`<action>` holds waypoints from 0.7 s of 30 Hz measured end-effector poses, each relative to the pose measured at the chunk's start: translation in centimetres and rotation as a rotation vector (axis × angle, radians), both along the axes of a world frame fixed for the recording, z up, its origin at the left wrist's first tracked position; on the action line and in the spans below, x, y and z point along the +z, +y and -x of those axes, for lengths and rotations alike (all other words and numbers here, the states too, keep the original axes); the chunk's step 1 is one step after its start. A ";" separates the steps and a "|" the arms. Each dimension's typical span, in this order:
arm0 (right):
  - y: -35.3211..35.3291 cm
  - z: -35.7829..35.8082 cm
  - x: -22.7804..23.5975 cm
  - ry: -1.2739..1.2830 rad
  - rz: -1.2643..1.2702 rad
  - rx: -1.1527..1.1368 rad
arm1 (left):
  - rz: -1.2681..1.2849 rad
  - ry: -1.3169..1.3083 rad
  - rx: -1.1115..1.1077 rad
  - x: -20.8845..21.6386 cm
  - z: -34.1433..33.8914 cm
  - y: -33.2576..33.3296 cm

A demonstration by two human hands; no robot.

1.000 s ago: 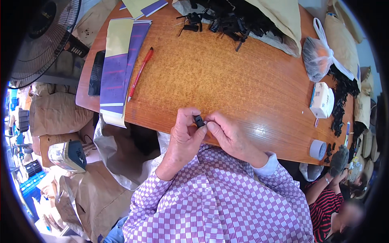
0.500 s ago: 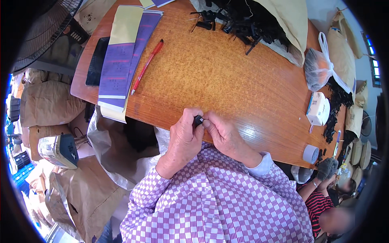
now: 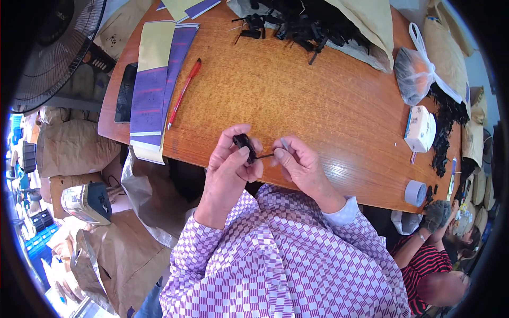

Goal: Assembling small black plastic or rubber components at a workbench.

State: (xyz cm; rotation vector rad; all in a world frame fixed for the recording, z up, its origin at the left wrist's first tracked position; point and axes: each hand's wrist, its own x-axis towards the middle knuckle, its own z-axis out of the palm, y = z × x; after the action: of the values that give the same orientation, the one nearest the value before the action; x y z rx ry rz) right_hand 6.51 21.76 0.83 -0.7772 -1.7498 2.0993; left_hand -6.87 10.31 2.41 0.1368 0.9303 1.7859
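Observation:
My left hand [image 3: 220,172] is closed on a small black molded part [image 3: 243,142], held between thumb and fingers just above the table's near edge. From that part a thin black strip [image 3: 264,156] runs across to my right hand [image 3: 307,172], whose thumb and forefinger pinch its end. A small grey piece, perhaps a blade, [image 3: 284,143] pokes out above the right thumb; what it is I cannot make out. At the far side of the table lies a pile of similar-looking black pieces [image 3: 313,32].
On the wooden table [image 3: 238,95] lie a red pen [image 3: 184,93], purple-and-yellow papers [image 3: 150,90] and a dark phone [image 3: 125,93]. At right are a tied plastic bag [image 3: 413,77], a white box [image 3: 420,129] and a tape roll [image 3: 415,193]. A co-worker's gloved hand [image 3: 438,214] works beyond.
My hands have drawn apart from being together at the black part. The left fingers have opened up around it, and the thin strip now shows between the hands. The view has shifted slightly.

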 end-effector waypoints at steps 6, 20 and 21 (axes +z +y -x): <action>1.0 -1.3 -0.2 0.103 0.166 0.008 | 0.074 -0.017 -0.109 -0.4 -1.7 0.3; 0.9 -1.7 -0.7 0.079 0.105 0.094 | 0.105 0.605 -0.337 -0.7 -3.1 0.1; 0.5 -1.4 -0.7 0.073 0.102 0.099 | 0.119 0.745 -0.307 -0.8 -3.1 0.1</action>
State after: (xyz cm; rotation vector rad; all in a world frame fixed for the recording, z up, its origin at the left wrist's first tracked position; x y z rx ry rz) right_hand 7.91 22.29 0.12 -0.6443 -1.6860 2.2673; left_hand -3.81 10.45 1.57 0.8646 1.4404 1.3888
